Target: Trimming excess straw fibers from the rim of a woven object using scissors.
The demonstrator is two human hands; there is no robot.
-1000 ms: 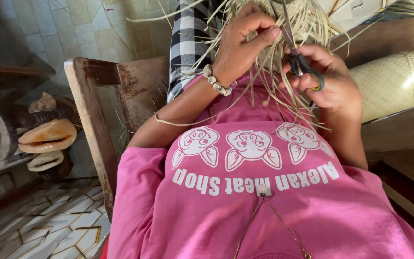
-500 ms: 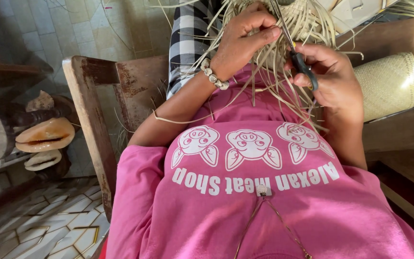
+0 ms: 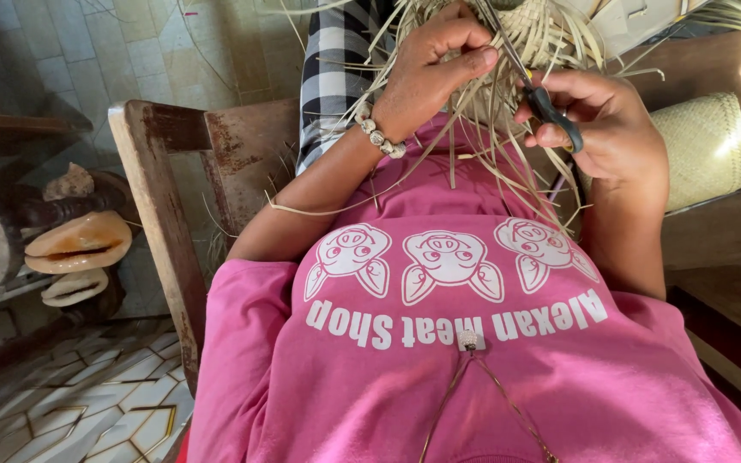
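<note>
Woven straw piece (image 3: 525,39) sits up top against the chest, loose strands trailing down. Left hand (image 3: 430,73) pinches strands tight, just left of the blades. Right hand (image 3: 606,129) clasps the scissors (image 3: 542,99), tips in the straw.

The weave (image 3: 532,39) is pale, dry straw — a half-made piece held up against the chest, its upper part cut off by the frame. Long loose strands (image 3: 490,129) hang from its lower edge, fanning down over the pink shirt. The scissors (image 3: 535,90) are small, with dark handles and thin blades — pointing up and left into the strands, tips among them.
</note>
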